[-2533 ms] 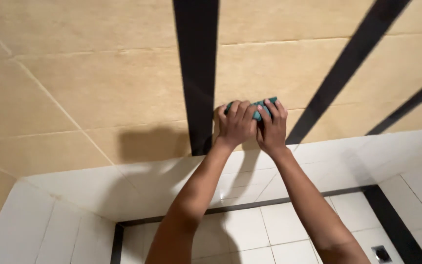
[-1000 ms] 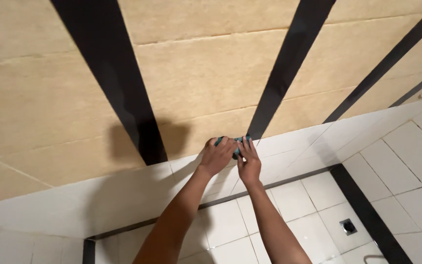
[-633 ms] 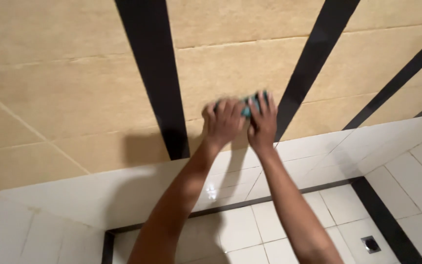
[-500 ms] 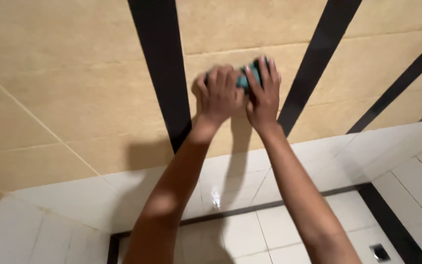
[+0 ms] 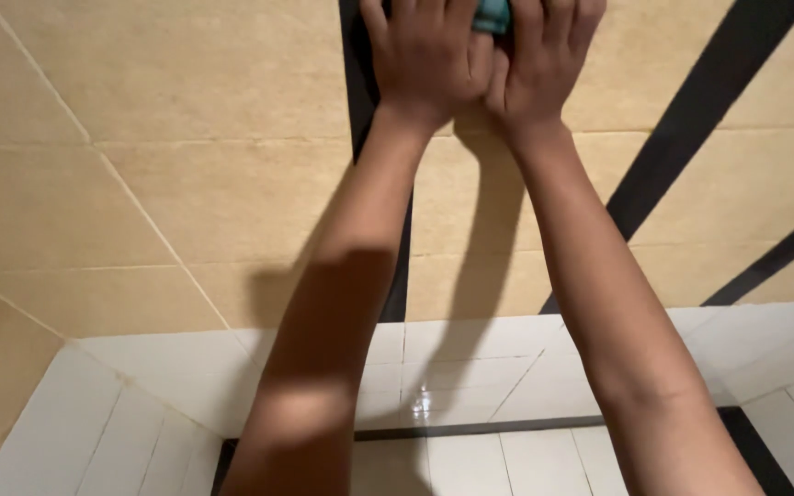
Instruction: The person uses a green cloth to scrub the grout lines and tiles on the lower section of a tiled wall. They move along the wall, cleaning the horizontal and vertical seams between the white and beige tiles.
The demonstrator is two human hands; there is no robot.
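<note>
Pressing a teal sponge (image 5: 492, 14) against the beige wall tiles (image 5: 186, 184) at 12 o'clock, hard against the top edge of the view. Holding it with the left hand (image 5: 429, 55) and the right hand (image 5: 544, 55) side by side and touching, fingers laid close together and bent over the sponge, clamping it between palms and wall rather than spread open. Looks like a scrubbing stroke at full reach, just beside the vertical black stripe (image 5: 353, 110) that drops from 12 toward 6 o'clock behind the left forearm. Judging from the stretched arms, calls next for steady pressure from both palms and a pull back down along the wall without letting the sponge slip out. Cannot see most of the sponge: only a small teal patch between the knuckles, the rest covered or cut off. Cannot see the fingertips either, lost past the frame at 12 o'clock. Hard to tell whether the wall is wet or soapy; only a glint on the white tiled ledge (image 5: 470, 367) at 6 o'clock. Slanting black stripe (image 5: 691, 138) at 2 o'clock, well apart from the hands.
</note>
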